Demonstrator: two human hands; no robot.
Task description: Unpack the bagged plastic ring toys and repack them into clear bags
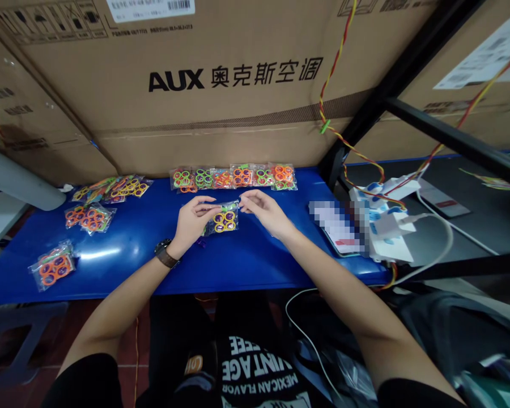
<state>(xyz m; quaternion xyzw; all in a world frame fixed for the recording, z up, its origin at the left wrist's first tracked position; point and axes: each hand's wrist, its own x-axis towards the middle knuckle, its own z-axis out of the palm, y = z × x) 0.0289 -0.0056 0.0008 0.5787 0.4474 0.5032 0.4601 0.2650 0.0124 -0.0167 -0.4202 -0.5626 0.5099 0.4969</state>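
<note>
In the head view, a small clear plastic packet (225, 222) shows yellow rings with purple centres and a bit of green at its top. My left hand (192, 222) grips the packet's left side between thumb and fingers; a dark watch is on that wrist. At the top right corner of the packet, the fingertips of my right hand (261, 211) are pinched together along its edge. Part of something green and purple peeks out below my left fingers, too covered to name. Behind my hands, a row of similar packets (242, 175) lies along the table's back.
More packets lie leftward: a pile (130, 187), an orange pair (94, 218) and a front stack (55, 269), all on the blue tabletop (255, 263). Right of my hands are a phone (338, 226) and a power strip with plugs (386, 226). Cardboard boxes (238, 113) stand behind.
</note>
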